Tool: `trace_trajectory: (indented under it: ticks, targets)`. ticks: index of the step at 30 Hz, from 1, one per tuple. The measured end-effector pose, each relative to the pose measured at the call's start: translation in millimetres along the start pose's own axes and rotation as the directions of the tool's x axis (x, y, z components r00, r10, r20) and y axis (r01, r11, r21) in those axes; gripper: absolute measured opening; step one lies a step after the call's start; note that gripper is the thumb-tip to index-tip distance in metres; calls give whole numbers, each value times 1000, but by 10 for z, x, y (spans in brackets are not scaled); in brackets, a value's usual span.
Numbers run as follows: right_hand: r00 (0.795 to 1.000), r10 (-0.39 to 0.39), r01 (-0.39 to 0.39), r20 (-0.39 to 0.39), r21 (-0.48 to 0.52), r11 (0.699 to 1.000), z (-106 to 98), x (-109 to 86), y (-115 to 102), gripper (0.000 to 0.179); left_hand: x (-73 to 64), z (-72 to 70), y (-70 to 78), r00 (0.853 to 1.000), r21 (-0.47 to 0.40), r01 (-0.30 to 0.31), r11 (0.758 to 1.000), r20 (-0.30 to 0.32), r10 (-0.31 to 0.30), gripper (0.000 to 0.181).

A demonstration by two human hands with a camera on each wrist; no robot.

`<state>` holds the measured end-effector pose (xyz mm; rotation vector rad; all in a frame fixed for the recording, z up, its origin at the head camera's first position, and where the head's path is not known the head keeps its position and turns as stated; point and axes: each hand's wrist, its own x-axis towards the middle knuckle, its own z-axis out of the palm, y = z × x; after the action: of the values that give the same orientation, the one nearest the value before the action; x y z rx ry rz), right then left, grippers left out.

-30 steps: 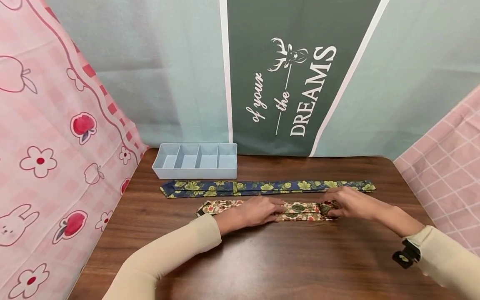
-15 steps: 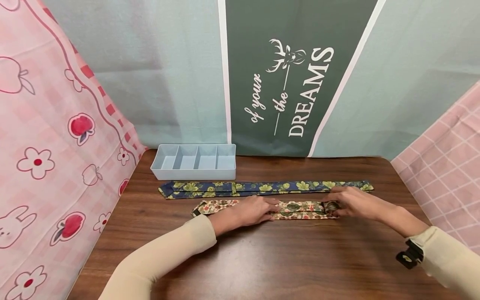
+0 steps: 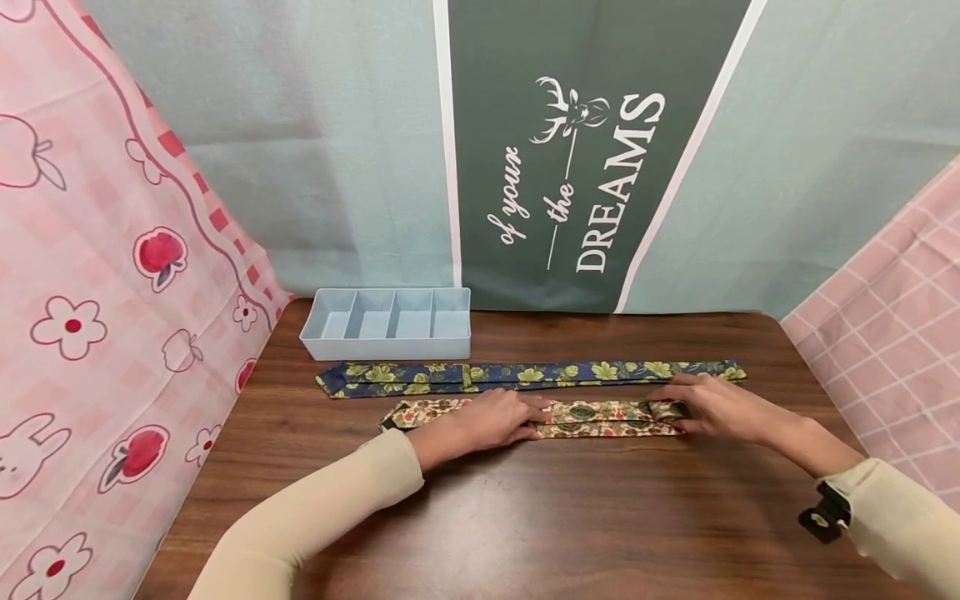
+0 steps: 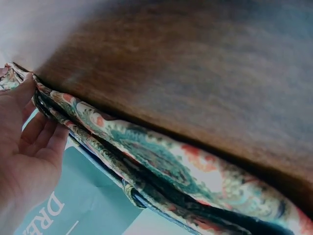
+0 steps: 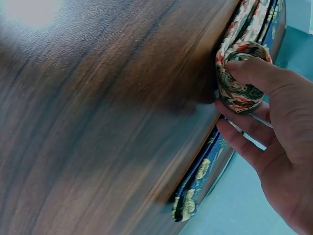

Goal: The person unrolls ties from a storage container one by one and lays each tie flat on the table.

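A cream floral necktie (image 3: pixel 585 417) with red and green patterning lies lengthwise on the table, its right end rolled into a coil (image 5: pixel 247 81). My right hand (image 3: pixel 723 408) grips that coil, thumb on its near face and fingers behind it. Across the tie's middle lies my left hand (image 3: pixel 498 419); in the left wrist view its thumb (image 4: pixel 28 88) is at one edge and its fingers at the other, holding the layered fabric. Just behind runs a navy necktie (image 3: pixel 532 375) with yellow flowers, stretched out flat and partly overlapped by my right fingertips.
A light blue box (image 3: pixel 386 348) with several compartments stands at the back left of the wooden table (image 3: pixel 525 517). Behind it hangs a grey-green curtain (image 3: pixel 360 167) with white lettering. Pink cloths (image 3: pixel 150 350) hang at both sides.
My left hand has slid a little left along the cream necktie, and the tie's left end has shifted left. My right hand and the coil have moved slightly right.
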<state>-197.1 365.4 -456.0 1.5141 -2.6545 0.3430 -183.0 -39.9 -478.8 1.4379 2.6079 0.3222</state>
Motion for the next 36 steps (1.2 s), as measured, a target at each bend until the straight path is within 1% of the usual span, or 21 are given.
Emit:
trace_trajectory:
  ticks: [4,7,10,14,18,22,25,30,36]
  targets:
    - [1000,-18,17,-23,-16,1000,15,-31,8,62,-9,-8,-1,1000,13,3,1000,9,-3,43]
    - [999,-30,29,-32,-25,999,26,-46,19,63,-1,-10,-4,1000,30,11,999,6,-11,43]
    - [999,-39,38,-35,-34,999,40,-54,33,61,14,-23,4,1000,55,16,998,18,-17,43]
    - [998,-48,46,-34,-42,998,47,-62,43,56,41,-56,35,1000,86,6,996,27,-9,40]
    - [999,-37,36,-29,-55,998,34,-58,34,52,88,-75,66,1000,90,-5,996,9,4,30]
    - [1000,-10,7,-26,-88,996,18,-41,12,49,150,-77,99,1000,92,-6,996,-9,7,25]
    - [999,14,-18,-36,-100,995,20,-20,-7,43,200,-71,125,1000,100,-4,995,-12,5,30]
    - [997,53,-57,-49,-88,994,37,22,-26,32,287,-57,160,1000,96,0,995,19,-2,38]
    - [997,58,-61,-47,-61,996,61,48,-14,26,355,-22,181,1000,105,-5,994,22,3,43]
